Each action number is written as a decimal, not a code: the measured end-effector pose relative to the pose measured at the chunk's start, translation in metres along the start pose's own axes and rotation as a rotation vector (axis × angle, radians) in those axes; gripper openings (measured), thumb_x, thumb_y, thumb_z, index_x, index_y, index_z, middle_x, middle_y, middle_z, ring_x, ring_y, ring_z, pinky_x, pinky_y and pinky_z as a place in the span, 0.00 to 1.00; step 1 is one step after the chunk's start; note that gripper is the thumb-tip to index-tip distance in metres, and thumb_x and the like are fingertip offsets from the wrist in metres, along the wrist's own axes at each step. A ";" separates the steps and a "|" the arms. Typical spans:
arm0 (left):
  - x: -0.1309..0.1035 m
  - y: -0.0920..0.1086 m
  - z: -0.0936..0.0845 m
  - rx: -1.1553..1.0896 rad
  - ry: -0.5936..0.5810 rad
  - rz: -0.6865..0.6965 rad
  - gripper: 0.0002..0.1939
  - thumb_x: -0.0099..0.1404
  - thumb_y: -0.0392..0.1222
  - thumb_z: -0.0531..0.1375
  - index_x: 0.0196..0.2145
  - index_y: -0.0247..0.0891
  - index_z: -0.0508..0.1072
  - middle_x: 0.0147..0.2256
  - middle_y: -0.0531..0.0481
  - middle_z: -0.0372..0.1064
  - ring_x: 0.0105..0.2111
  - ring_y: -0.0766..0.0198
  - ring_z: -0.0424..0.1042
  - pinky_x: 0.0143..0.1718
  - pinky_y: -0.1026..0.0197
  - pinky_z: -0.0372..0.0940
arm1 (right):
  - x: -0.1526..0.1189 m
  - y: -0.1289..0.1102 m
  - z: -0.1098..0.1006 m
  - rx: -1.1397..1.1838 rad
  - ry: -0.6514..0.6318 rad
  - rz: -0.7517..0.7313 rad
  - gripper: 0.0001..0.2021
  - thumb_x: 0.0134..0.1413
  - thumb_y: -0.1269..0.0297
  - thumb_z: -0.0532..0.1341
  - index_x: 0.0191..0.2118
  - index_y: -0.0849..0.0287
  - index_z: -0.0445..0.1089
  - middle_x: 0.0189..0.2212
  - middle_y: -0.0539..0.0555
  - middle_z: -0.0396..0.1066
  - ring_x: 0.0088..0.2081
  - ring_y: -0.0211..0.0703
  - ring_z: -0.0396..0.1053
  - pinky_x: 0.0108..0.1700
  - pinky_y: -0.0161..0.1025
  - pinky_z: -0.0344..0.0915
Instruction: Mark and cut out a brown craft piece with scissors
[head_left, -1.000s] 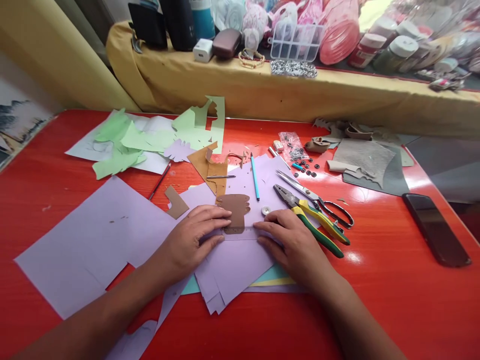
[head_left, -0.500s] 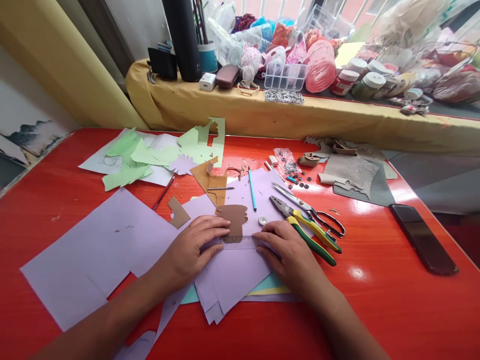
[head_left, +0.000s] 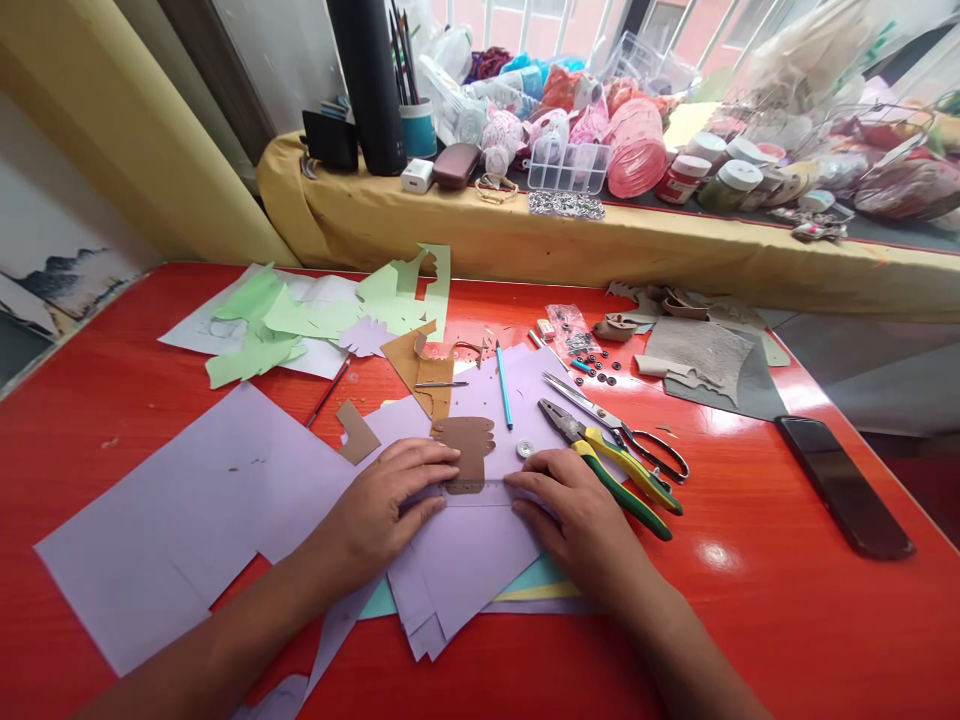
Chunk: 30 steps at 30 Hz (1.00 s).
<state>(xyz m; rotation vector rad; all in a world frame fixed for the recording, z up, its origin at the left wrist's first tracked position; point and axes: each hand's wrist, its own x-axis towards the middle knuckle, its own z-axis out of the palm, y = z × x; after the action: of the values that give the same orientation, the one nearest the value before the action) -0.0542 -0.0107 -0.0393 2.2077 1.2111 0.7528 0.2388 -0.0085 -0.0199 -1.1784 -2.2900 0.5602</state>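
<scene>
A small brown leather piece (head_left: 471, 445) with a scalloped upper edge lies on lilac paper (head_left: 480, 560). Across its lower end runs a narrow see-through strip with fine marks, which looks like a clear ruler (head_left: 499, 494). My left hand (head_left: 401, 495) has its fingers at the strip's left end, with fingertips touching the leather's left edge. At the right end, my right hand (head_left: 566, 500) holds the strip between fingers and thumb. A small round silvery disc (head_left: 524, 450) sits just above my right fingers. Yellow-green pliers (head_left: 611, 465) and scissors (head_left: 622, 425) lie beside that hand.
A blue pen (head_left: 503, 385) lies above the leather. Tan scraps (head_left: 420, 365), green paper (head_left: 300, 315) and black snaps (head_left: 600, 372) are farther back. A phone (head_left: 844, 485) rests at the right, and a cluttered sill (head_left: 465, 225) runs behind.
The camera view has tilted slightly, so everything sits a little lower in the picture. Both hands keep their places at the strip and the leather.
</scene>
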 end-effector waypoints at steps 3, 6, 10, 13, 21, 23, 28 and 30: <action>-0.001 0.000 0.000 -0.003 0.005 -0.004 0.16 0.77 0.40 0.60 0.59 0.47 0.79 0.60 0.44 0.79 0.62 0.50 0.75 0.63 0.39 0.74 | 0.000 0.000 0.000 -0.001 0.003 0.000 0.12 0.70 0.74 0.64 0.52 0.54 0.79 0.47 0.60 0.77 0.49 0.54 0.75 0.50 0.53 0.78; -0.001 0.000 0.002 0.005 0.013 -0.022 0.15 0.77 0.40 0.60 0.58 0.47 0.80 0.62 0.44 0.77 0.63 0.49 0.73 0.64 0.37 0.73 | 0.001 0.000 0.001 -0.002 -0.002 0.012 0.11 0.70 0.73 0.64 0.52 0.55 0.80 0.47 0.60 0.77 0.49 0.54 0.75 0.50 0.53 0.77; -0.002 0.002 0.002 0.026 0.026 -0.062 0.15 0.76 0.42 0.62 0.57 0.47 0.80 0.63 0.45 0.76 0.66 0.45 0.69 0.64 0.36 0.72 | 0.004 0.000 0.001 -0.007 -0.003 0.014 0.11 0.70 0.73 0.64 0.52 0.53 0.80 0.47 0.59 0.77 0.49 0.54 0.75 0.51 0.53 0.77; -0.001 0.005 0.000 0.004 0.021 -0.085 0.15 0.76 0.45 0.63 0.58 0.47 0.79 0.62 0.45 0.77 0.66 0.46 0.69 0.64 0.37 0.73 | 0.004 -0.001 0.000 -0.022 -0.010 0.002 0.11 0.70 0.73 0.64 0.52 0.54 0.79 0.46 0.60 0.77 0.48 0.54 0.75 0.50 0.53 0.77; 0.007 0.008 -0.006 0.087 0.142 -0.155 0.18 0.80 0.48 0.58 0.62 0.46 0.76 0.65 0.45 0.74 0.65 0.47 0.69 0.66 0.36 0.70 | 0.002 0.001 0.001 -0.034 -0.019 -0.008 0.12 0.69 0.71 0.66 0.54 0.55 0.78 0.48 0.61 0.76 0.49 0.57 0.75 0.52 0.55 0.77; 0.009 0.005 -0.004 0.129 0.119 -0.131 0.19 0.81 0.47 0.56 0.64 0.45 0.76 0.66 0.46 0.74 0.65 0.49 0.68 0.66 0.37 0.70 | 0.000 0.002 0.003 -0.041 -0.006 -0.015 0.11 0.69 0.71 0.67 0.54 0.56 0.78 0.47 0.61 0.76 0.49 0.57 0.74 0.51 0.55 0.77; 0.011 -0.001 0.001 0.178 0.052 -0.035 0.18 0.82 0.42 0.53 0.60 0.45 0.79 0.66 0.49 0.74 0.65 0.52 0.70 0.66 0.42 0.70 | -0.001 0.001 0.006 -0.069 -0.006 -0.004 0.11 0.68 0.73 0.67 0.53 0.56 0.78 0.47 0.61 0.76 0.49 0.58 0.74 0.52 0.55 0.76; 0.012 -0.004 0.000 0.195 0.038 -0.013 0.19 0.82 0.40 0.52 0.59 0.44 0.79 0.66 0.49 0.75 0.66 0.52 0.70 0.65 0.43 0.70 | -0.001 0.000 0.006 -0.086 -0.011 -0.003 0.11 0.67 0.73 0.67 0.53 0.56 0.78 0.47 0.60 0.76 0.49 0.58 0.74 0.51 0.55 0.76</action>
<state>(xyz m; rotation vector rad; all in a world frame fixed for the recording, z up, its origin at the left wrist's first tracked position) -0.0514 0.0017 -0.0389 2.3487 1.3676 0.6998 0.2357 -0.0099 -0.0251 -1.2147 -2.3455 0.4717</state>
